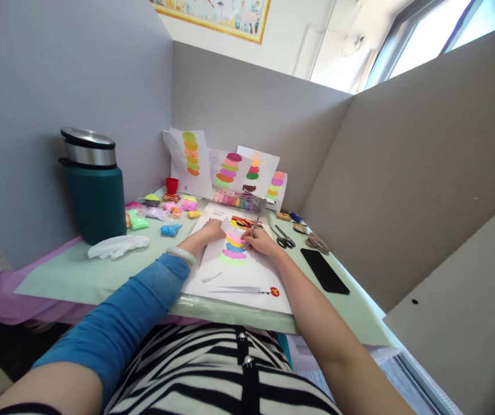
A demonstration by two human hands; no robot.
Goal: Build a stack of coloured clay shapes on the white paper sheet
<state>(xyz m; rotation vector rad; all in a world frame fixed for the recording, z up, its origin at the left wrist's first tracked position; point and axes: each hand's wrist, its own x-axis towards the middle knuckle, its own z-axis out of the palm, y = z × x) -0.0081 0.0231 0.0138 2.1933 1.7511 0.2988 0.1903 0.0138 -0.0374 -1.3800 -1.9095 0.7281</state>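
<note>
A white sheet of paper lies in front of me with a stack of flattened clay-like bands in pink, yellow, blue, purple and green. My left hand pinches the sheet's upper left edge, where the corner curls up. In my right hand is a slim metal fork, its handle pointing up and away. The fork's tines come down at the right end of the blue band. Beneath the sheet is a larger white board or pad with a red emblem at its lower right.
Left stand a green bottle, a white crumpled glove or tissue and several coloured clay packets. Scissors and a black phone lie right. Painted-looking sheets lean behind a colour tray; grey partitions surround the table.
</note>
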